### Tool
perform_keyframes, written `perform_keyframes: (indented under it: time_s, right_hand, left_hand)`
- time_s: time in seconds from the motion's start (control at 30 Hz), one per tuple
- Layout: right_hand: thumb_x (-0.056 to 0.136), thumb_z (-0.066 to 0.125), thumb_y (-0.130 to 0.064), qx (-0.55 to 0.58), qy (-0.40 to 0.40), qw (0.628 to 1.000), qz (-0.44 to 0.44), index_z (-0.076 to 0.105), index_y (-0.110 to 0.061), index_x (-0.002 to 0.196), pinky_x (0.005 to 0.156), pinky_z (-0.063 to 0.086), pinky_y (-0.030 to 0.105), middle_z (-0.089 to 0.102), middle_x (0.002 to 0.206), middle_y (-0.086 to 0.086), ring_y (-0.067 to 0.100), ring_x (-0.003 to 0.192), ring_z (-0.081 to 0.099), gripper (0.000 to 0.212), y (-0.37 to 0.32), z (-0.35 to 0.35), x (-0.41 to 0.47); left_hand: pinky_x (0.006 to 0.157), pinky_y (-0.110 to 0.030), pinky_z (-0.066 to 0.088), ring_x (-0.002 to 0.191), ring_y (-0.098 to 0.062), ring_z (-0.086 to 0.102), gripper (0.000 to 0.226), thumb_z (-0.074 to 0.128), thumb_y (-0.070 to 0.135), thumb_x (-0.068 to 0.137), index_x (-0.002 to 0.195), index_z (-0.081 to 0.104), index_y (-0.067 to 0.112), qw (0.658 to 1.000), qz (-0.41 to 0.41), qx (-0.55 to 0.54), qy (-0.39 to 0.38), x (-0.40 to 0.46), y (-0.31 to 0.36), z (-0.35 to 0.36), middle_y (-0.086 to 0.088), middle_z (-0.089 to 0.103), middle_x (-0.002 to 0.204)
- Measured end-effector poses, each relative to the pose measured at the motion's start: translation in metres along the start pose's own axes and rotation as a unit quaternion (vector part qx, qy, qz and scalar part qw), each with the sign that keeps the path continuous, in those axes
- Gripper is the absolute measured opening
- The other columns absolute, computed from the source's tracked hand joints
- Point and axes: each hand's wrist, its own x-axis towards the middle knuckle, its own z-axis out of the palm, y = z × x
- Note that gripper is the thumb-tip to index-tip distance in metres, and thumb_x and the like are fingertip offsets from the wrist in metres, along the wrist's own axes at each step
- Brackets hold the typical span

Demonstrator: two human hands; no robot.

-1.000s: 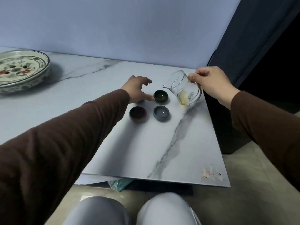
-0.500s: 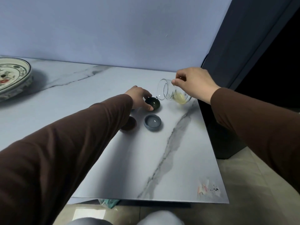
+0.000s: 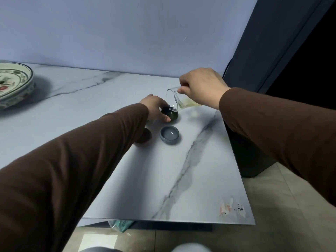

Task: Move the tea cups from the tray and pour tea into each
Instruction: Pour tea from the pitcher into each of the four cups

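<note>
Three small tea cups stand on the marble table (image 3: 190, 188). A dark green cup (image 3: 172, 115) sits farthest back, and my left hand (image 3: 156, 108) grips its left side. My right hand (image 3: 201, 86) holds a glass pitcher (image 3: 177, 101) with pale yellow tea, tipped far over so its spout is right above the green cup. A grey-blue cup (image 3: 169, 134) stands in front of it, apart from both hands. A dark brown cup (image 3: 146, 137) to its left is mostly hidden behind my left sleeve.
A patterned ceramic tray (image 3: 16, 82) sits at the far left of the table. The table's right edge runs close beside the pitcher, with a dark cabinet (image 3: 254, 160) beyond it. A blue wall stands behind. The floor and my knees lie below the near edge.
My right hand has moved the pitcher left and tipped it from nearly upright to steeply tilted over the green cup. My left hand has closed against that cup. The camera has shifted right.
</note>
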Motion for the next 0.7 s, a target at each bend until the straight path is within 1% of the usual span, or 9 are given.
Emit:
perform_keyframes:
  time_s: [0.13,0.23,0.33,0.43,0.6,0.7]
  right_hand:
    - [0.095,0.055,-0.041,-0.013,-0.008,1.0,-0.012,0.053,-0.022,0.08,0.068,0.036,0.033,0.057,0.082,0.004,0.03,0.082,0.052,0.024,-0.0051,-0.0031,0.0021]
    - [0.095,0.055,-0.041,-0.021,-0.008,1.0,-0.017,0.053,-0.021,0.081,0.067,0.035,0.032,0.057,0.081,0.004,0.03,0.081,0.051,0.025,-0.0066,-0.0039,0.0021]
    - [0.095,0.055,-0.04,-0.023,-0.007,1.0,-0.015,0.053,-0.021,0.081,0.068,0.034,0.032,0.055,0.08,0.003,0.028,0.079,0.048,0.024,-0.007,-0.0044,0.0029]
    - [0.096,0.054,-0.041,-0.031,-0.005,0.999,-0.014,0.055,-0.021,0.082,0.067,0.034,0.032,0.056,0.08,0.002,0.028,0.078,0.047,0.025,-0.0063,-0.0064,0.0045]
    - [0.096,0.054,-0.041,-0.045,0.001,0.999,-0.02,0.053,-0.02,0.081,0.066,0.034,0.033,0.056,0.079,0.002,0.028,0.077,0.048,0.025,-0.0052,-0.0093,0.0074]
    - [0.095,0.055,-0.042,-0.05,0.0,0.999,-0.02,0.054,-0.021,0.081,0.066,0.033,0.033,0.056,0.079,0.002,0.028,0.077,0.048,0.025,-0.0051,-0.0101,0.009]
  left_hand:
    - [0.101,-0.039,0.046,0.112,-0.026,0.052,0.06,0.079,0.054,0.059,0.115,0.067,0.038,1.0,-0.004,0.0,0.006,0.0001,-0.0019,0.0008,-0.005,0.054,0.119]
    - [0.101,-0.039,0.045,0.115,-0.025,0.048,0.06,0.078,0.057,0.058,0.114,0.066,0.041,1.0,-0.006,0.005,0.0,0.002,-0.003,0.0014,-0.004,0.053,0.118]
    - [0.097,-0.037,0.045,0.113,-0.023,0.046,0.054,0.077,0.059,0.057,0.107,0.066,0.044,1.0,-0.009,0.007,0.001,0.0037,-0.0045,0.0026,-0.002,0.051,0.112]
    - [0.091,-0.033,0.044,0.109,-0.022,0.047,0.052,0.078,0.058,0.058,0.108,0.065,0.048,1.0,-0.012,0.003,0.003,0.0044,-0.005,0.0027,0.0,0.046,0.109]
    - [0.102,-0.038,0.044,0.117,-0.024,0.047,0.064,0.077,0.059,0.061,0.121,0.061,0.045,1.0,-0.019,0.011,0.0,0.0042,-0.006,0.004,-0.002,0.05,0.118]
    - [0.104,-0.039,0.044,0.118,-0.024,0.048,0.067,0.076,0.059,0.059,0.123,0.06,0.045,1.0,-0.023,0.005,0.001,0.0028,-0.0054,0.0046,-0.001,0.049,0.117]
